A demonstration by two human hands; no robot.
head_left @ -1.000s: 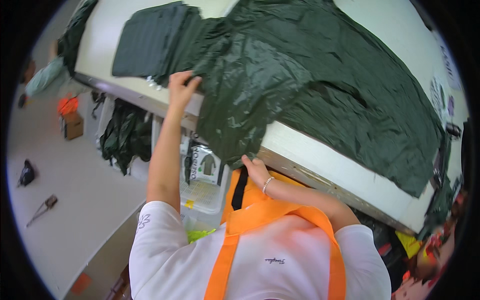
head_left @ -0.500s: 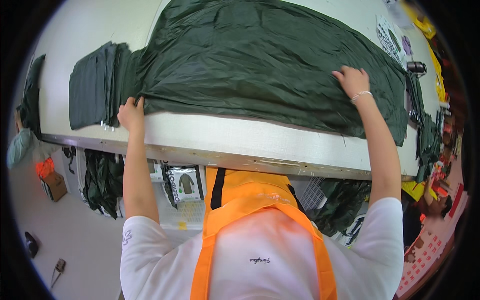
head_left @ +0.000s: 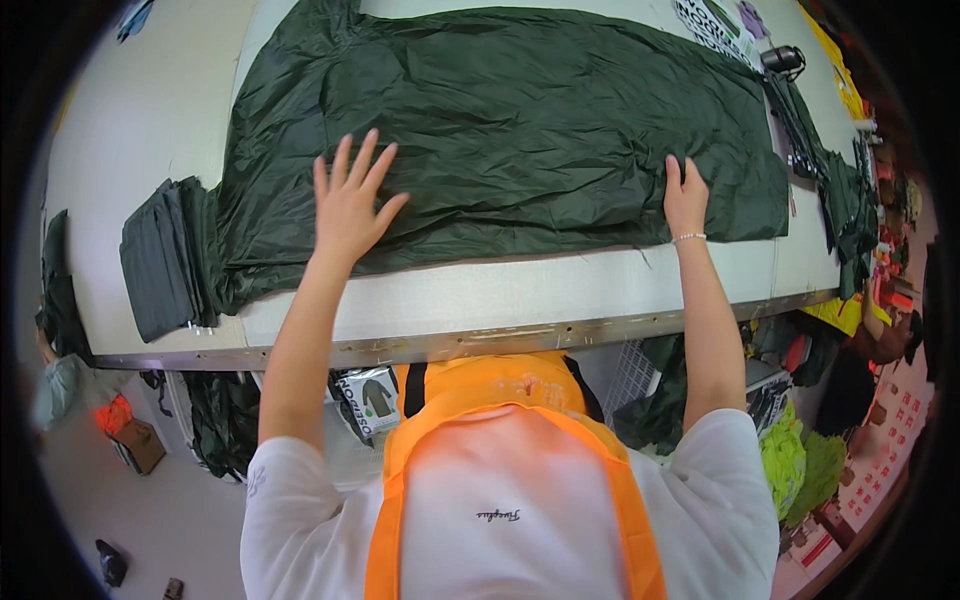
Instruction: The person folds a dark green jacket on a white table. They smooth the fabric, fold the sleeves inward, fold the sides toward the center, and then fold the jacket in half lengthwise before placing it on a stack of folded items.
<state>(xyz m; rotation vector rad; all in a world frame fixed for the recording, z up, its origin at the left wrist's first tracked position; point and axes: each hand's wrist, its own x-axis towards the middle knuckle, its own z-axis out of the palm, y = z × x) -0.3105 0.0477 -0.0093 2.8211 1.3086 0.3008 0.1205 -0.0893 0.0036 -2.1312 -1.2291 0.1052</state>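
A dark green garment (head_left: 490, 110) of thin, slightly shiny, creased fabric lies spread across the white table. On its left part my left hand (head_left: 350, 205) rests with the fingers fanned out, holding nothing. Toward the garment's right end is my right hand (head_left: 686, 200), its thumb and fingers closed on the fabric, which puckers beside them. A folded stack of dark green fabric (head_left: 160, 260) sits at the left, touching the garment's edge.
The table's front edge (head_left: 500, 338) runs just before my orange apron (head_left: 480, 380). At the far right stand a small black object (head_left: 783, 62) and a printed sheet (head_left: 715, 25). More dark green fabric (head_left: 850, 210) hangs at the right end. Beneath the table are packaged garments (head_left: 368, 400).
My left hand has let go of the garment's lower left edge and moved up and right, spreading its fingers. My right hand has come lower and closed on the fabric. The garment lies differently.
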